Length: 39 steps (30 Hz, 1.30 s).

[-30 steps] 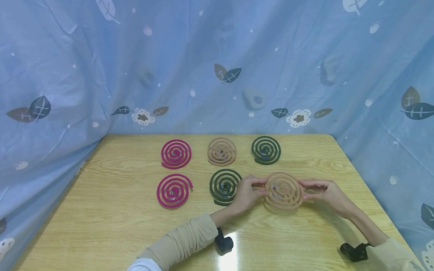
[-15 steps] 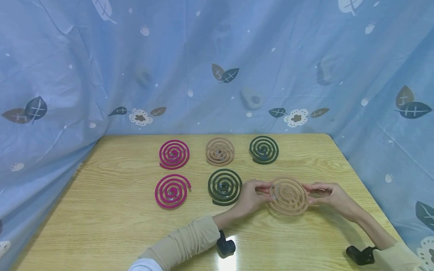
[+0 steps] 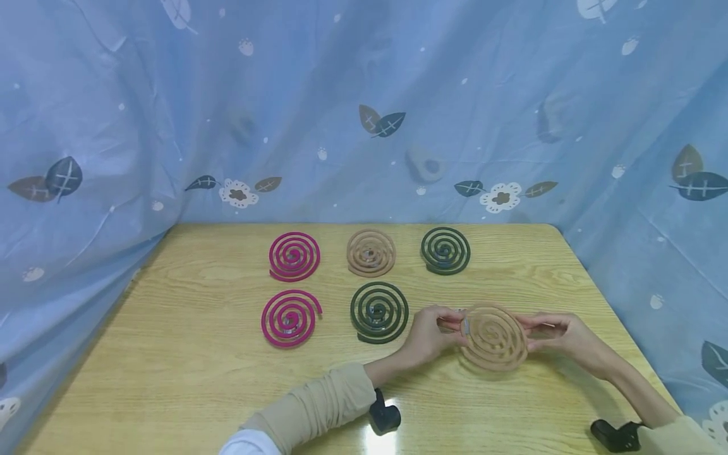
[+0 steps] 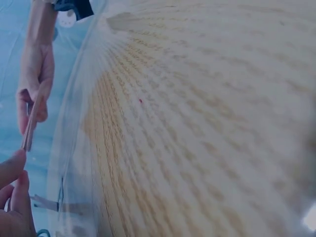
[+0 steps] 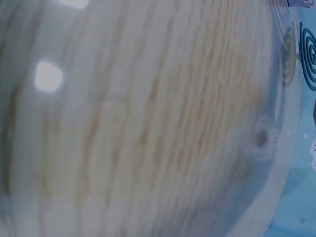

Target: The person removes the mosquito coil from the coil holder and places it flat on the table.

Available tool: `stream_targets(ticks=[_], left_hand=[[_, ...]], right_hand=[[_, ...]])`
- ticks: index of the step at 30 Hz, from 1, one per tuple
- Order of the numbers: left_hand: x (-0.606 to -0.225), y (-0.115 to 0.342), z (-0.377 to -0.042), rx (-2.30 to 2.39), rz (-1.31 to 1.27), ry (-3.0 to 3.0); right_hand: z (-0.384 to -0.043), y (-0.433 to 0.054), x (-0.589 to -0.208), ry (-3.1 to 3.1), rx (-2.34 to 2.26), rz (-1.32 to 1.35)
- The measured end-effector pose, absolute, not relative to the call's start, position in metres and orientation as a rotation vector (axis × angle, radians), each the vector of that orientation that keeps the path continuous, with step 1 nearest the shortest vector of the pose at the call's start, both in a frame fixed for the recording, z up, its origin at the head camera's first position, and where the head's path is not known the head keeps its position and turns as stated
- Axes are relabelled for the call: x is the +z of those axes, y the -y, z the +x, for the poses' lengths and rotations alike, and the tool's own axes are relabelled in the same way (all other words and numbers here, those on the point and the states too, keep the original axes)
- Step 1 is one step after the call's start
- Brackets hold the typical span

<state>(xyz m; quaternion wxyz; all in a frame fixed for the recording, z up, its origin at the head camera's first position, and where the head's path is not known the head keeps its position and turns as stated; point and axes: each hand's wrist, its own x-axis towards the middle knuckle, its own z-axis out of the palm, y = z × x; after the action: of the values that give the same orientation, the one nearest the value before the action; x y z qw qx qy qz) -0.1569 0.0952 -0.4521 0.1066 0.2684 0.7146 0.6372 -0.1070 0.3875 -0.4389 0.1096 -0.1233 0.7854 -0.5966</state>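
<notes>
A tan mosquito coil (image 3: pixel 493 336) is held up over the right part of the table, tilted, with its spiral facing the head camera. My left hand (image 3: pixel 430 333) pinches its left edge, and my right hand (image 3: pixel 569 341) pinches the opposite edge. A small shiny piece (image 3: pixel 466 326) shows by the left fingertips. The left wrist view has the coil (image 4: pixel 31 126) nearly edge-on between the left fingers (image 4: pixel 19 197) and the right hand (image 4: pixel 37 81). Nearest to the left hand lies a dark green mosquito coil (image 3: pixel 379 312), apart from it.
Behind, in a row, lie a magenta coil (image 3: pixel 294 256), a second tan coil (image 3: pixel 371 253) and another green coil (image 3: pixel 445 251). Another magenta coil (image 3: pixel 291 318) is at front left. A patterned blue cloth (image 3: pixel 318 114) hangs behind the wooden table (image 3: pixel 188 354).
Both hands have moved right and a little toward the front edge with the tan coil between them. The left hand no longer overlaps the front green coil. The other coils stay in place.
</notes>
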Motion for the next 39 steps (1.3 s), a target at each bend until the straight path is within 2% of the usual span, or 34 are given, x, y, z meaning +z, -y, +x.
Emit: stream_targets(ticks=[15,28,39], left_hand=[[-0.453,-0.106,-0.152,1.835,0.741,-2.106],[-0.452,-0.115,-0.145,1.765,0.741,-2.148],[-0.452,-0.128,-0.144,1.766,0.717,-2.154]], right_hand=[[-0.103,-0.4,-0.441,-2.101,-1.81,-0.395],[-0.094,-0.407,-0.441,-2.172,-1.783,-0.322],[-0.094,-0.419,-0.442,-2.144,-1.794,-0.375]])
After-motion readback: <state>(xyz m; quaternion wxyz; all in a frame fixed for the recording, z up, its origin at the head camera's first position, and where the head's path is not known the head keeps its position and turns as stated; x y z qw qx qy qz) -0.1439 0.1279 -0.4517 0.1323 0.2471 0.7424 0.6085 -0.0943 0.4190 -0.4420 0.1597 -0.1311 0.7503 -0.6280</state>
